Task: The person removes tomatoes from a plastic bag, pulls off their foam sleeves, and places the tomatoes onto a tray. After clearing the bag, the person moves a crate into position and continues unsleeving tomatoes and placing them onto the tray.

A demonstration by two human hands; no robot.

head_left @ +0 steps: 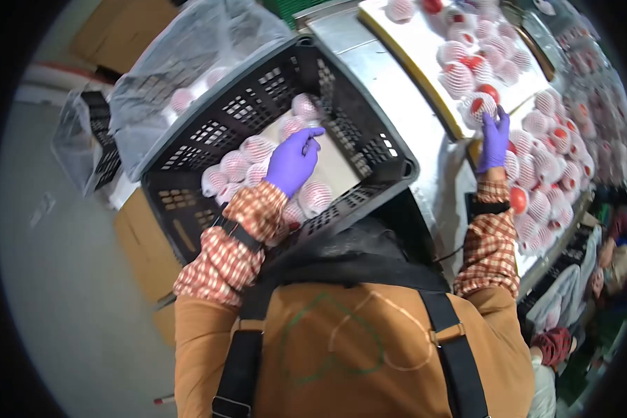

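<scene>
Nearest the camera, the person's brown apron (355, 348) filled the foreground below the black crate (272, 139). Over the crate's inside, the gloved left hand (294, 161) hovered with fingers loosely curled, pinching nothing, just above the net-wrapped fruits (247, 157) lying on the crate floor. Right of the crate, beyond its rim, the gloved right hand (494, 139) closed its fingers around one netted red fruit (481, 104) on the sorting table (418, 49).

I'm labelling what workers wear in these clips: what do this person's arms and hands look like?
Both hands wear thin purple gloves: left hand, right hand. Both arms are in sleeves of a red-and-cream check fabric, gathered at the cuffs. A dark band wraps the left forearm, and a similar black band circles the right wrist. No markings or logos show on gloves or sleeves.
</scene>
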